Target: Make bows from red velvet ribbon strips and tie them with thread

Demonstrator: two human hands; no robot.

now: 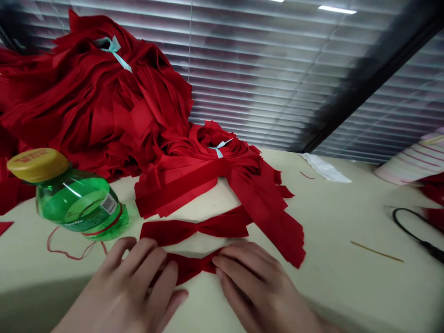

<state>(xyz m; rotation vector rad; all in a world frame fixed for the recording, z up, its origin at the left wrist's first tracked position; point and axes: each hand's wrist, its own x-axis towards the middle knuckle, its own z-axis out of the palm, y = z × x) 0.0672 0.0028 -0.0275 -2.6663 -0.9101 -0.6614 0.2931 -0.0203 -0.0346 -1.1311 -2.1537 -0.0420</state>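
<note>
A small red fabric bow (192, 266) lies on the cream table (333, 231) between my two hands. My left hand (138, 286) lies flat on its left end with the fingers spread. My right hand (256, 282) presses flat on its right end, fingers together and stretched out. Just beyond it lies a second red bow (197, 227), pinched at its middle. A bundle of red strips (222, 175) tied with a pale ribbon fans out behind that.
A green plastic bottle (74, 201) with a yellow cap stands at the left, a red thread beside it. A tall heap of red fabric (86, 97) fills the back left. A black cable (412, 233) and a white scrap (324, 167) lie at the right. Window blinds are behind.
</note>
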